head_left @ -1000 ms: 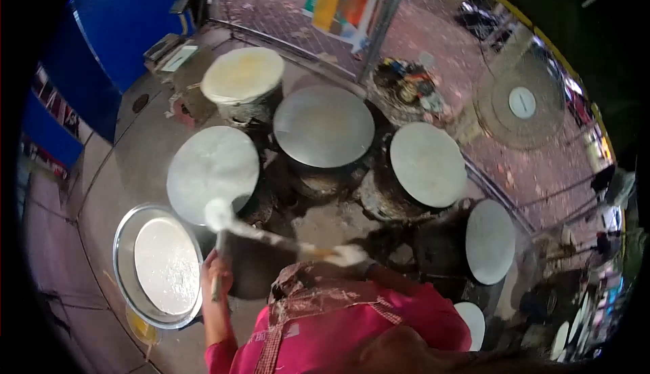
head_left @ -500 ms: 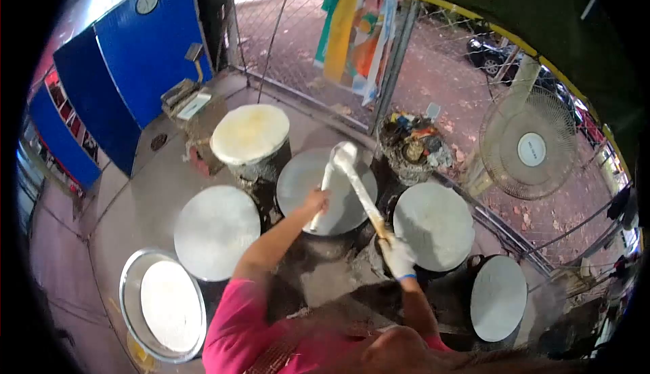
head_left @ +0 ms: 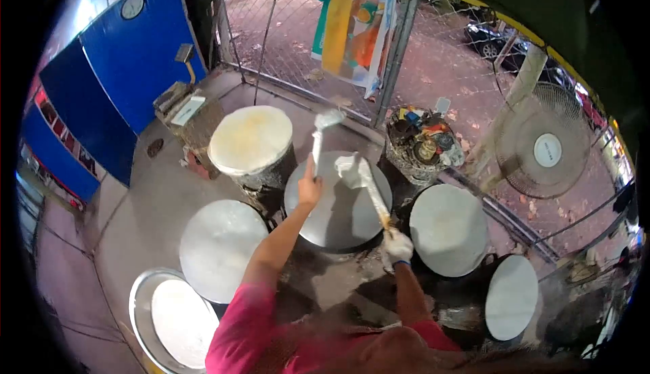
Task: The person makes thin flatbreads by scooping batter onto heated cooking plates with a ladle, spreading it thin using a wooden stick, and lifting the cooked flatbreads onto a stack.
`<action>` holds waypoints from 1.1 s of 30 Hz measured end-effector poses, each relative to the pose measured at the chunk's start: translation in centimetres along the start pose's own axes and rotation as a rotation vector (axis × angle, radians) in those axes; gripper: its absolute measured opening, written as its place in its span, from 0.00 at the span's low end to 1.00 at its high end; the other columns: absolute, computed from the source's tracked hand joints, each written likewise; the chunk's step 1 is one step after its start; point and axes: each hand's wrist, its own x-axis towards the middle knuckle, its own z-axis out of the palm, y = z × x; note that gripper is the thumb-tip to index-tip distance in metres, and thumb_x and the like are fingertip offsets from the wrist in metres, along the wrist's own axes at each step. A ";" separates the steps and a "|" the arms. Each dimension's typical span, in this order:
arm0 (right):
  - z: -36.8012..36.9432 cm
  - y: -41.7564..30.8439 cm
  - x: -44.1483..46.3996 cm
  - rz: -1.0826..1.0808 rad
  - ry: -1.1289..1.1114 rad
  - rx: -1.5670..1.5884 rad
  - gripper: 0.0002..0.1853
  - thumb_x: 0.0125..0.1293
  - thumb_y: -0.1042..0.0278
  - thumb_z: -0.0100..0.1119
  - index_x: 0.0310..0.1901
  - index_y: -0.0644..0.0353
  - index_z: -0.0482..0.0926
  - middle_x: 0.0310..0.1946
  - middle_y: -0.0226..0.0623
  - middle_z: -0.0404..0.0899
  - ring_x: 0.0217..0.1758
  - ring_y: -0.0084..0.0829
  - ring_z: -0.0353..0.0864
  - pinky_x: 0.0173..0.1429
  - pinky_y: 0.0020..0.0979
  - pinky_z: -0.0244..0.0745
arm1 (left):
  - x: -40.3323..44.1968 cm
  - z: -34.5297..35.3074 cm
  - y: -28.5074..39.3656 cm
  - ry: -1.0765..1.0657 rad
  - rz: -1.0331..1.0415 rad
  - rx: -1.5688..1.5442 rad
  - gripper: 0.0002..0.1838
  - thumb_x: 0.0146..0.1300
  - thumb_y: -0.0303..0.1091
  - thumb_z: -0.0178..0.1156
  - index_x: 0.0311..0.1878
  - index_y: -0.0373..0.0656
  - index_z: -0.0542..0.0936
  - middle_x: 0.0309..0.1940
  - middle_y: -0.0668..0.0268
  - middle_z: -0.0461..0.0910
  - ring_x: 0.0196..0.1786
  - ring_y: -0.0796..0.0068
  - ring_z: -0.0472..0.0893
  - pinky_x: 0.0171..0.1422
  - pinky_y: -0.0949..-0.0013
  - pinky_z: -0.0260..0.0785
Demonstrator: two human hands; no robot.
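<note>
My bare left hand (head_left: 310, 190) is closed round the handle of a ladle (head_left: 330, 118), whose whitish bowl is raised over the far edge of the round grey griddle (head_left: 321, 221) in front of me. My right hand (head_left: 396, 246), in a white glove, grips a long-handled scraper (head_left: 371, 194) thickly coated in white. Its broad head is over the griddle's far right part; whether it touches the surface I cannot tell. Shadows of my arms and tools fall across the griddle.
More round plates stand left (head_left: 223, 245), right (head_left: 448, 230) and far right (head_left: 512, 298). A drum (head_left: 250, 140) with a cream-yellow top is behind. A metal basin (head_left: 139, 316) of white liquid sits front left. A litter-filled bin (head_left: 423, 147) and a fan (head_left: 547, 147) stand right, before wire fencing.
The ladle has moved up and away from the scraper, beyond the griddle's far edge. The scraper head has come lower over the griddle. My view has shifted slightly.
</note>
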 end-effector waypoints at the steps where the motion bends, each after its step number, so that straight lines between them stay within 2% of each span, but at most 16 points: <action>1: 1.0 1.1 0.6 0.001 0.080 0.138 0.17 0.59 0.56 0.52 0.43 0.59 0.79 0.34 0.48 0.79 0.39 0.43 0.79 0.46 0.36 0.72 | 0.8 -1.2 -0.6 0.079 0.084 -0.154 0.41 0.51 0.21 0.52 0.69 0.59 0.52 0.53 0.47 0.70 0.49 0.46 0.74 0.51 0.60 0.67; 4: 6.9 -1.9 2.3 0.034 0.057 0.929 0.19 0.57 0.52 0.54 0.44 0.55 0.80 0.35 0.47 0.80 0.39 0.46 0.79 0.44 0.39 0.72 | -1.0 -5.4 -2.7 -0.084 -0.027 -0.246 0.38 0.51 0.21 0.49 0.68 0.56 0.55 0.47 0.51 0.75 0.42 0.60 0.79 0.49 0.66 0.68; 6: 11.6 -3.7 6.5 -0.246 0.307 0.162 0.20 0.56 0.50 0.54 0.45 0.53 0.80 0.35 0.47 0.79 0.39 0.47 0.79 0.45 0.40 0.71 | -4.9 -6.4 -6.5 -0.238 -0.101 -0.268 0.36 0.51 0.21 0.48 0.67 0.52 0.57 0.47 0.53 0.75 0.44 0.65 0.77 0.52 0.68 0.67; 8: -0.4 -9.1 3.4 -0.044 -0.060 0.100 0.20 0.56 0.48 0.53 0.45 0.52 0.80 0.37 0.46 0.79 0.40 0.47 0.78 0.46 0.40 0.71 | -10.9 -8.3 -8.8 -0.229 -0.059 -0.086 0.36 0.50 0.20 0.48 0.67 0.50 0.59 0.48 0.56 0.76 0.43 0.68 0.78 0.49 0.69 0.68; 10: 0.7 -3.0 4.8 0.066 -0.100 0.170 0.19 0.55 0.52 0.56 0.45 0.54 0.79 0.38 0.45 0.80 0.40 0.43 0.80 0.46 0.38 0.72 | -16.5 -9.9 -12.5 -0.105 0.146 0.019 0.37 0.49 0.19 0.49 0.66 0.50 0.60 0.48 0.57 0.76 0.42 0.70 0.78 0.47 0.70 0.69; 13: 6.0 -1.6 1.3 0.218 0.126 0.829 0.21 0.51 0.58 0.61 0.45 0.61 0.79 0.34 0.43 0.81 0.35 0.33 0.79 0.45 0.32 0.73 | -21.7 -11.4 -15.2 -0.160 -0.150 -0.224 0.38 0.47 0.17 0.50 0.66 0.48 0.60 0.53 0.53 0.74 0.50 0.67 0.75 0.51 0.70 0.66; 15: 10.5 -6.3 1.2 0.015 0.171 0.830 0.19 0.49 0.59 0.62 0.41 0.62 0.81 0.34 0.40 0.82 0.33 0.31 0.78 0.44 0.30 0.72 | -22.9 -13.6 -11.9 -0.229 -0.374 -0.283 0.38 0.47 0.16 0.50 0.66 0.46 0.60 0.55 0.52 0.72 0.54 0.65 0.73 0.54 0.70 0.64; 16: 9.8 -8.0 1.9 0.064 -0.061 0.694 0.17 0.50 0.59 0.62 0.39 0.62 0.81 0.33 0.42 0.82 0.34 0.32 0.79 0.43 0.31 0.72 | -23.3 -13.5 -12.2 -0.228 -0.395 -0.262 0.38 0.47 0.16 0.50 0.66 0.46 0.59 0.54 0.52 0.72 0.53 0.66 0.74 0.53 0.70 0.64; 18: 4.6 -8.6 1.6 -0.041 -0.076 0.430 0.19 0.51 0.57 0.59 0.42 0.60 0.80 0.34 0.46 0.81 0.39 0.38 0.80 0.46 0.34 0.71 | -23.3 -13.6 -14.3 -0.215 -0.441 -0.209 0.38 0.47 0.16 0.50 0.66 0.46 0.59 0.53 0.51 0.73 0.50 0.66 0.75 0.51 0.71 0.65; 20: 0.5 -5.4 0.5 -0.034 0.016 0.677 0.18 0.52 0.55 0.59 0.40 0.60 0.80 0.33 0.46 0.81 0.39 0.37 0.80 0.43 0.34 0.72 | -23.7 -13.8 -16.9 -0.196 -0.376 -0.177 0.38 0.49 0.17 0.49 0.67 0.48 0.58 0.44 0.56 0.74 0.38 0.72 0.73 0.41 0.73 0.64; 22: 7.2 0.8 2.8 0.173 -0.010 0.993 0.18 0.51 0.56 0.60 0.37 0.62 0.81 0.33 0.41 0.82 0.37 0.32 0.80 0.42 0.33 0.72 | -24.0 -13.1 -18.4 -0.186 -0.265 -0.202 0.38 0.51 0.16 0.46 0.68 0.49 0.55 0.31 0.67 0.73 0.22 0.82 0.66 0.24 0.77 0.60; 25: 12.3 -3.8 2.2 0.182 -0.127 1.130 0.14 0.46 0.66 0.65 0.33 0.66 0.82 0.32 0.35 0.81 0.34 0.26 0.75 0.39 0.27 0.69 | -24.2 -13.0 -16.8 -0.195 -0.305 -0.193 0.38 0.50 0.19 0.50 0.68 0.49 0.56 0.31 0.62 0.76 0.26 0.78 0.72 0.30 0.74 0.66; 28: 1.9 -5.6 1.2 -0.017 -0.280 0.967 0.17 0.49 0.66 0.65 0.39 0.69 0.81 0.34 0.36 0.81 0.35 0.24 0.76 0.42 0.25 0.70 | -24.4 -13.5 -11.5 -0.231 -0.495 -0.195 0.36 0.51 0.20 0.50 0.67 0.47 0.57 0.28 0.61 0.76 0.26 0.78 0.72 0.31 0.72 0.67; 30: 0.7 -1.3 3.8 0.101 -0.325 1.235 0.17 0.49 0.66 0.64 0.40 0.66 0.81 0.31 0.37 0.81 0.34 0.26 0.77 0.42 0.24 0.71 | -24.9 -12.9 -12.9 -0.192 -0.445 -0.242 0.34 0.54 0.21 0.50 0.67 0.43 0.57 0.24 0.63 0.75 0.24 0.80 0.71 0.28 0.73 0.67; 32: 0.1 -0.6 4.6 0.349 -0.287 1.177 0.14 0.48 0.67 0.65 0.38 0.63 0.81 0.24 0.34 0.78 0.24 0.26 0.75 0.29 0.25 0.69 | -25.4 -12.1 -13.4 -0.151 -0.369 -0.149 0.34 0.54 0.21 0.51 0.67 0.41 0.57 0.28 0.61 0.76 0.27 0.79 0.73 0.32 0.73 0.68; 33: 2.2 -1.3 4.4 0.224 -0.281 1.210 0.13 0.48 0.67 0.65 0.36 0.62 0.81 0.21 0.32 0.75 0.18 0.25 0.71 0.22 0.26 0.64 | -25.9 -11.6 -14.1 -0.153 -0.400 -0.173 0.34 0.54 0.21 0.51 0.66 0.40 0.57 0.33 0.59 0.77 0.31 0.78 0.75 0.35 0.73 0.70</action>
